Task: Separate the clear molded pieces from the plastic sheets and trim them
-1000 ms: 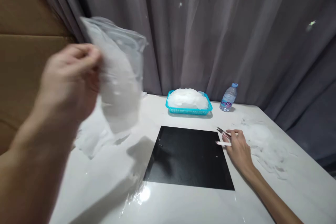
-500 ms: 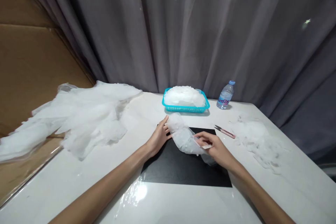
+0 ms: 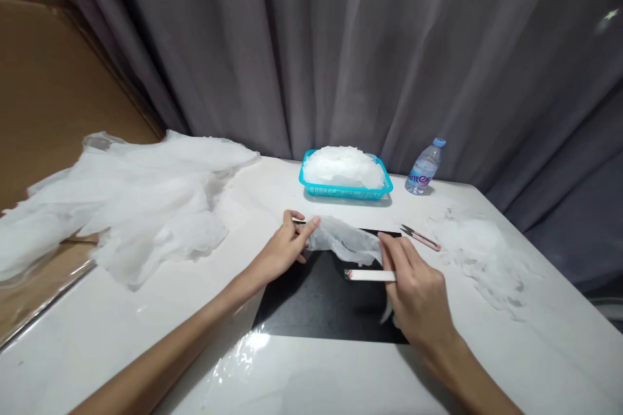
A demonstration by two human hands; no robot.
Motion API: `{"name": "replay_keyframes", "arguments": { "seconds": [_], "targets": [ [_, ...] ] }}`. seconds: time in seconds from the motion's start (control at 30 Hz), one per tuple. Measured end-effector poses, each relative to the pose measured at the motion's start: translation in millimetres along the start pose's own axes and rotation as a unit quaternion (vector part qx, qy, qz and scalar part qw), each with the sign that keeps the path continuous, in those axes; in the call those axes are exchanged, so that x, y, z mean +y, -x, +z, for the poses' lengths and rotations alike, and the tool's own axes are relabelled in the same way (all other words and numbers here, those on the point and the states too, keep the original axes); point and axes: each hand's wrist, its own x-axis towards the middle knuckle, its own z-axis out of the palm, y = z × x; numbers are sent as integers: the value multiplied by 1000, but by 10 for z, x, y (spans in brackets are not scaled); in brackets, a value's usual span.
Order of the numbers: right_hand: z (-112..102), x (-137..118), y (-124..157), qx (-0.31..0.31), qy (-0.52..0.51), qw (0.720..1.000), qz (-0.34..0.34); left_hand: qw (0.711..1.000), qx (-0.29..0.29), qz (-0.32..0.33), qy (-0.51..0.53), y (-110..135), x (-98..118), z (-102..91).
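A sheer white piece of fabric (image 3: 343,240) is stretched between both hands above a black mat (image 3: 316,305). My left hand (image 3: 285,243) pinches its left end between thumb and fingers. At the other end, my right hand (image 3: 416,285) grips the fabric with its fingertips. The same hand also holds a slim white stick (image 3: 372,275) with a dark and reddish tip pointing left; its kind I cannot make out. A loose bit of the fabric hangs below the right fingers.
A blue basket (image 3: 345,192) heaped with white fluffy material stands behind the mat. Right of it are a water bottle (image 3: 425,168), thread snips (image 3: 421,238) and white scraps (image 3: 479,253). A large pile of sheer white fabric (image 3: 150,194) lies left, beside cardboard (image 3: 63,91).
The fabric has been lifted and drawn out more level between the hands. My right hand has turned, bringing the white stick into fuller view. My left hand has moved slightly left.
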Motion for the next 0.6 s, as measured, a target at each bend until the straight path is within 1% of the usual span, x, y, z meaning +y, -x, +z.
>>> {"name": "replay_keyframes", "arguments": {
  "seconds": [0.07,0.1,0.13,0.17,0.2,0.27,0.3,0.33,0.37,0.47,0.53,0.57,0.6],
  "targets": [
    [-43,-74,-24,-18,-20,999,-18,998,-45,-22,-26,81,37,-8],
    [-58,-111,-34,-31,-33,999,-25,996,-73,-20,-44,121,56,-8],
    [-67,-142,-41,-39,-48,998,-29,993,-94,-3,-75,158,75,-6],
    [-70,-164,-44,-42,-65,997,-29,987,-99,34,-120,194,96,-3],
    [-68,-178,-42,-37,-83,995,-28,977,-83,85,-177,227,119,1],
    [-49,-184,-23,-13,-121,992,-32,939,-2,188,-288,293,180,19],
    [-34,-182,-8,1,-137,990,-39,922,34,217,-320,326,218,34],
    [-16,-180,12,14,-150,987,-50,915,49,229,-329,358,261,52],
    [5,-181,35,21,-156,986,-63,916,40,228,-326,386,304,72],
    [67,-209,115,23,-150,982,-110,923,-31,192,-333,421,395,127],
    [87,-255,161,17,-129,978,-164,924,-64,136,-353,380,392,147],
    [86,-287,177,16,-119,973,-197,930,-75,104,-344,342,371,152],
    [77,-324,187,16,-112,967,-230,945,-93,73,-305,296,341,157]
  ]
}}
